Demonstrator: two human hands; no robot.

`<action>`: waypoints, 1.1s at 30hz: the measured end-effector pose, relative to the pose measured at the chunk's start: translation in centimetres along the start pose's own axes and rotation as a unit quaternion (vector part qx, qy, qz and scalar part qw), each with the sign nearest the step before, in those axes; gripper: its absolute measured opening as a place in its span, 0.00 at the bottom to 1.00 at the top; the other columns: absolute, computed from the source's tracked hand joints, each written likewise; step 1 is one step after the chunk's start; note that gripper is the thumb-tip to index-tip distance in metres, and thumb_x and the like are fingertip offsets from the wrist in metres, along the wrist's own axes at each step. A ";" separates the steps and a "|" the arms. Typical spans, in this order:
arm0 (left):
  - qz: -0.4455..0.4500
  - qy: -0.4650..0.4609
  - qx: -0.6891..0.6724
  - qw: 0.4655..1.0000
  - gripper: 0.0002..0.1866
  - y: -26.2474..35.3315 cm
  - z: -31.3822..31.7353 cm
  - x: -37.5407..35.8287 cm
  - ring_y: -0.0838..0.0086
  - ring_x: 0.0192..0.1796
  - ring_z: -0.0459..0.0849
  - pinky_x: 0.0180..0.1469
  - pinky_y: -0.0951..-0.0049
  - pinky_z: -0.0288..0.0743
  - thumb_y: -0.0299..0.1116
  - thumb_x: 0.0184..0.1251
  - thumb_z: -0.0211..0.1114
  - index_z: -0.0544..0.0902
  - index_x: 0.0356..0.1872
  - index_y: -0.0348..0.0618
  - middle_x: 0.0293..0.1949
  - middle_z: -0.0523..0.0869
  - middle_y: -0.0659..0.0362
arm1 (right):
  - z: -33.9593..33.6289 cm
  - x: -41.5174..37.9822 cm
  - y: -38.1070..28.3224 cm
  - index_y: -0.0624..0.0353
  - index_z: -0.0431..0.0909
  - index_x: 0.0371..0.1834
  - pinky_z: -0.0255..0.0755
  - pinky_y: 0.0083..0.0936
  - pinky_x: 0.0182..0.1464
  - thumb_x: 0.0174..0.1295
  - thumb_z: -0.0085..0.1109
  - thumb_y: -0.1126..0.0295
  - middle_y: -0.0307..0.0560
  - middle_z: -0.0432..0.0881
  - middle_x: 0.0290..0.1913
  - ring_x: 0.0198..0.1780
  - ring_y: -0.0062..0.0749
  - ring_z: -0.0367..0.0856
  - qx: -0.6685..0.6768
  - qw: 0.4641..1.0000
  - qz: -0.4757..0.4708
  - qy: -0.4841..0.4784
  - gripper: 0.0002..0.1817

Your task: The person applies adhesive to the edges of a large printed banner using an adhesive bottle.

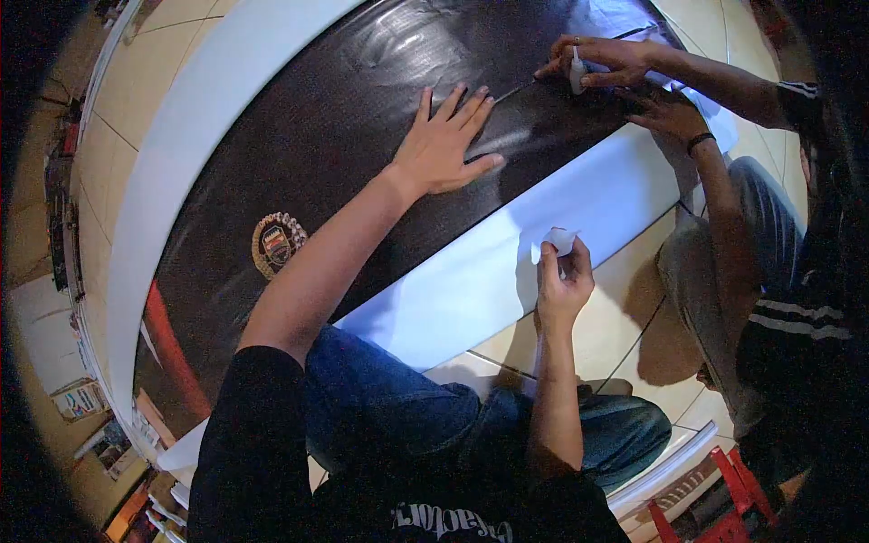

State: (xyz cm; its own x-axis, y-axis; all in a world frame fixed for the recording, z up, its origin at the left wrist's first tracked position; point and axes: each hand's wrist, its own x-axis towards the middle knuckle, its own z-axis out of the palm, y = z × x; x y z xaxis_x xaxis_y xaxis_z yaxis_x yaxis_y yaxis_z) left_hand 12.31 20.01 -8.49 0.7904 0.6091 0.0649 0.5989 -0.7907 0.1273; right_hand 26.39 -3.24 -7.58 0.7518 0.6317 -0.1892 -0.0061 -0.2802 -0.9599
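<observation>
My left hand (444, 145) lies flat with its fingers spread on a large black sheet (353, 100), which has a round emblem (277, 244) and a red stripe near its lower left. A white border (489, 262) runs along the sheet's near edge. Above that border my right hand (566, 276) pinches a small white translucent item (559, 241), perhaps a small bottle; its exact shape is hard to make out.
At the upper right a co-worker's hand (615, 61) holds a small white bottle (577, 72) over the sheet, and their other hand (665, 113) presses beside it. A red stool-like frame (724, 489) stands at the lower right on the tiled floor.
</observation>
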 end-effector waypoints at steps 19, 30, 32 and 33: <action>0.015 0.028 -0.007 0.999 0.44 0.9 1.1 3.0 0.52 0.79 0.53 0.76 0.34 0.39 0.66 0.72 0.43 0.57 0.77 0.42 0.79 0.56 0.53 | -0.3 0.2 0.3 0.67 0.81 0.52 0.77 0.23 0.46 0.60 0.71 0.72 0.45 0.86 0.42 0.42 0.25 0.83 -0.014 1.000 -0.010 -0.015 0.18; 0.017 0.053 0.006 0.998 0.44 1.4 2.1 4.7 0.54 0.80 0.52 0.76 0.35 0.42 0.67 0.72 0.41 0.58 0.77 0.43 0.78 0.58 0.55 | -0.4 0.1 -0.1 0.67 0.81 0.51 0.77 0.22 0.45 0.60 0.71 0.72 0.45 0.85 0.40 0.39 0.24 0.81 -0.031 0.999 0.009 -0.016 0.18; 0.008 0.031 -0.004 0.999 0.43 1.6 1.7 4.9 0.53 0.80 0.50 0.76 0.35 0.39 0.66 0.73 0.42 0.57 0.77 0.43 0.79 0.55 0.54 | -0.2 0.1 0.4 0.67 0.81 0.51 0.77 0.22 0.45 0.60 0.71 0.72 0.45 0.86 0.40 0.39 0.24 0.82 -0.016 1.000 -0.004 -0.015 0.18; 0.008 0.031 -0.004 0.999 0.43 1.7 1.8 5.0 0.53 0.80 0.50 0.76 0.35 0.39 0.66 0.73 0.42 0.57 0.77 0.43 0.79 0.55 0.54 | -0.2 0.2 0.5 0.68 0.81 0.51 0.77 0.22 0.45 0.60 0.70 0.72 0.46 0.86 0.41 0.39 0.25 0.82 0.000 1.000 -0.017 -0.015 0.18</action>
State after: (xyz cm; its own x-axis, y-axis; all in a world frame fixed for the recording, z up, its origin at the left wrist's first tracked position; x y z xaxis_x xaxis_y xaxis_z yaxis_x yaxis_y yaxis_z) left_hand 17.49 21.64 -9.73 0.7907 0.5987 0.1283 0.5843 -0.8004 0.1341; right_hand 26.62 -3.39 -8.06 0.7320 0.6617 -0.1621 0.0191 -0.2578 -0.9660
